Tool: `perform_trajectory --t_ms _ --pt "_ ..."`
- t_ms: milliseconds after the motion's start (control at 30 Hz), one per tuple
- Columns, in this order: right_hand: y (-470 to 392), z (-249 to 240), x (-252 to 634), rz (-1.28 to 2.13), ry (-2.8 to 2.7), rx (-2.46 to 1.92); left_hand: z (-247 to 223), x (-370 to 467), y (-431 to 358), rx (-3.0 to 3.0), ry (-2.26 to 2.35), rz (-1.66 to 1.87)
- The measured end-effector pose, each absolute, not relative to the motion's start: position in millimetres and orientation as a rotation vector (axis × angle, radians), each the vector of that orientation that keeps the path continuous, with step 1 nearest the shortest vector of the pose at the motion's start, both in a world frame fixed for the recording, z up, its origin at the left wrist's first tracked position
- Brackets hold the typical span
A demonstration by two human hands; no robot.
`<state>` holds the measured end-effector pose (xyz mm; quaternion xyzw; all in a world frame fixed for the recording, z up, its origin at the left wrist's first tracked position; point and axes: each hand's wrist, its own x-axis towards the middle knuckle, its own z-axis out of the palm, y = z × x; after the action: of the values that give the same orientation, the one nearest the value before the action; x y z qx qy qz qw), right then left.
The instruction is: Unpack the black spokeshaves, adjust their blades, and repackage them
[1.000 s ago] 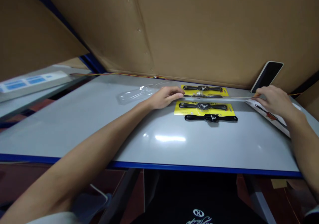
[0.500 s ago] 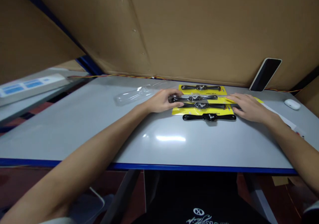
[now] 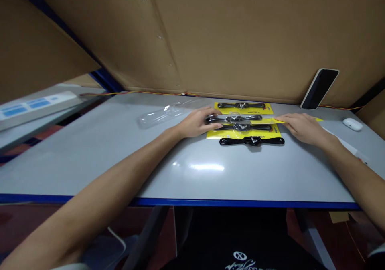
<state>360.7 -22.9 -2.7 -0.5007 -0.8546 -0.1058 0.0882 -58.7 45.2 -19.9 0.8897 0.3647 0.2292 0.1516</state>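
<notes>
left hand [image 3: 204,121]: thumb and fingers pinching the left end of a clear blister shell [image 3: 237,115], with a black spokeshave [image 3: 253,118] lying in it. right hand [image 3: 300,127]: grasping a yellow backing card [image 3: 267,121] between thumb and fingers, card nearly edge-on to me.

what changed: a second ago the card ran edge-on between both hands, pale side showing. now its yellow side is toward me, my right hand has come in closer, and the card's left edge is at the shell's right end. the latest half second only flattened the card a bit. my read: shell and card are now being worked as a pair at that edge. can't tell if the edge is inside the shell or just against it.

held spokeshave sits mid-row above the tabletop [image 3: 186,178], between a far carded spokeshave [image 3: 243,108] and a near carded spokeshave [image 3: 244,132]. it overlaps the near one in view; contact unclear. a loose spokeshave [image 3: 252,141] lies nearest me, bare metal, just beside that near card.

left of my left hand: another clear shell [image 3: 153,117]. right side: phone [image 3: 320,89] leaning on the brown board [image 3: 240,41], white case [image 3: 352,124], printed sheet [image 3: 343,142] partly behind my forearm.
</notes>
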Motion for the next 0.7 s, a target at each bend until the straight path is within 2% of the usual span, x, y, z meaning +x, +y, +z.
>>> perform_trajectory --t_ms 200,467,600,700 --pt "-31.8 16.2 368.2 -0.496 -2.445 -1.725 -23.4 -58.9 49.1 2.55 1.026 0.669" --pt "-51.4 63.3 359.8 -0.584 -2.088 -2.427 -20.6 -58.9 48.7 2.529 1.09 0.698" --pt "-47.4 71.1 383.4 -0.495 -1.782 -2.614 -19.5 -63.3 50.2 2.537 1.19 0.739" --pt "-38.1 65.3 412.1 -0.412 -1.76 -2.672 -12.2 -70.1 51.1 2.566 1.272 0.849"
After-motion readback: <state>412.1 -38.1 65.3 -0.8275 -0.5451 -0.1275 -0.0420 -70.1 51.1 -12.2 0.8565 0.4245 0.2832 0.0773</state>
